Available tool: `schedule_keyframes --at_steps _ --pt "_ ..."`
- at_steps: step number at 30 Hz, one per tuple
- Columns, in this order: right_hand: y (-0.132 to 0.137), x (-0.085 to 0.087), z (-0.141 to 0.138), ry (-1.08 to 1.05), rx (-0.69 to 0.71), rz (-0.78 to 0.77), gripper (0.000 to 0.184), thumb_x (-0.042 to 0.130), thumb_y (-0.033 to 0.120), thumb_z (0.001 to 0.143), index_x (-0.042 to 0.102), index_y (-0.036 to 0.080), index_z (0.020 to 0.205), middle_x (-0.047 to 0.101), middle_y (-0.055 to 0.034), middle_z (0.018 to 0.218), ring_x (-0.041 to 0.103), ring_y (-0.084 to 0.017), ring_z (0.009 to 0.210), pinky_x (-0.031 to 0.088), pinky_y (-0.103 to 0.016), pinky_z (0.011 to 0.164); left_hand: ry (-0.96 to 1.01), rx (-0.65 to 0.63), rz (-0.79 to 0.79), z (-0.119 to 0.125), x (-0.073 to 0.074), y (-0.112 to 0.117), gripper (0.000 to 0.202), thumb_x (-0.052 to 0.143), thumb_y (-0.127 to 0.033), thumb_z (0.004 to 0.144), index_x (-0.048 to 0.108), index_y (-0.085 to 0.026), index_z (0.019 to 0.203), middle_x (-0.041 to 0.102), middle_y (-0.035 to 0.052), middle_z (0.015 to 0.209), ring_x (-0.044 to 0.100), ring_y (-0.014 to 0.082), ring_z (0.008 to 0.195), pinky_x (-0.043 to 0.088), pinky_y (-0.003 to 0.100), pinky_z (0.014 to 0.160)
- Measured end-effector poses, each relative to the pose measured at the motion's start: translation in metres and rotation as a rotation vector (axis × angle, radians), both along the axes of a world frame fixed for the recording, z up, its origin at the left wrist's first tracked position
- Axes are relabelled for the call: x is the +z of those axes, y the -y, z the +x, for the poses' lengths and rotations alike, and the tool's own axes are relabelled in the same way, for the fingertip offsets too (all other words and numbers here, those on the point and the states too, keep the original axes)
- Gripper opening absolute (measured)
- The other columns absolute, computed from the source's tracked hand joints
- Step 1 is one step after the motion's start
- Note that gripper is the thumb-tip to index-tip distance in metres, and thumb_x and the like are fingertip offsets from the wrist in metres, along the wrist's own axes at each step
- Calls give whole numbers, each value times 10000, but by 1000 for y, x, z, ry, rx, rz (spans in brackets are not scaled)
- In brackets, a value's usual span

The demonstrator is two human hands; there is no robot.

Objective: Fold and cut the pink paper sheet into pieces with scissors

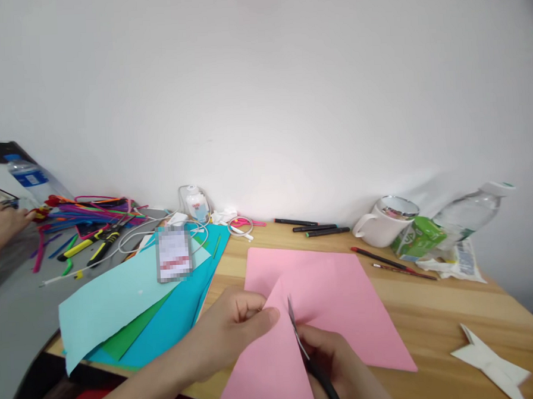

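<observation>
Pink paper [269, 369] above a wooden table [433, 310], tapering toward the wall [261, 104], left hand [246, 319] with thumb and fingers clamped on it, scissors [305, 349] alongside, long axis pointing wallward, right hand [335, 356] curled round them, blade [293, 317] silver, handle [324, 384] black.

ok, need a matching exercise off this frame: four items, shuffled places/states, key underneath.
Column 1
1. left hand
2. white mug
3. right hand
4. white paper cutout

Column 2
A. holding the black-handled scissors
B. lying on the wooden table near its right end, nearer the camera than the pencils
C. pinching the pink paper between thumb and fingers
D. standing beside the green carton

Pairs: 1-C, 2-D, 3-A, 4-B
</observation>
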State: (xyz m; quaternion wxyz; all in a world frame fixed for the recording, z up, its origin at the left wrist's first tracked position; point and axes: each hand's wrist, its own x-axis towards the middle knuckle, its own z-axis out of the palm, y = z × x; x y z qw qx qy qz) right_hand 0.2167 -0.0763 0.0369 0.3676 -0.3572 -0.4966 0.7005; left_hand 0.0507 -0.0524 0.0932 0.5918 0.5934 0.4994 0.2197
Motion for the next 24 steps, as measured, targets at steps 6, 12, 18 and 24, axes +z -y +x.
schedule_keyframes --at_steps 6,12,18,24 --pt "3 10 1 -21 26 -14 223 775 277 615 679 152 773 581 22 573 512 -127 563 385 -206 545 -27 -6 4 5 4 1 397 438 -446 820 306 -200 539 266 -72 518 224 76 472 161 233 429" --pt "7 14 1 23 17 -40 252 759 262 621 687 152 836 632 -3 644 559 -164 628 405 -227 584 -71 0 34 9 3 3 385 418 -462 815 340 -199 544 256 -67 523 212 83 482 153 237 436" --pt "7 4 2 64 -18 -43 329 749 292 605 684 164 901 664 -33 715 591 -212 699 447 -264 631 -72 -20 2 10 4 2 381 414 -486 814 414 -190 575 285 -60 541 218 90 492 177 235 448" --pt "8 0 6 99 -2 -36 300 705 294 646 681 164 915 648 -24 704 576 -194 684 441 -248 610 -33 -38 -41 12 7 -1 410 436 -518 804 374 -191 564 269 -69 529 208 83 486 156 232 443"
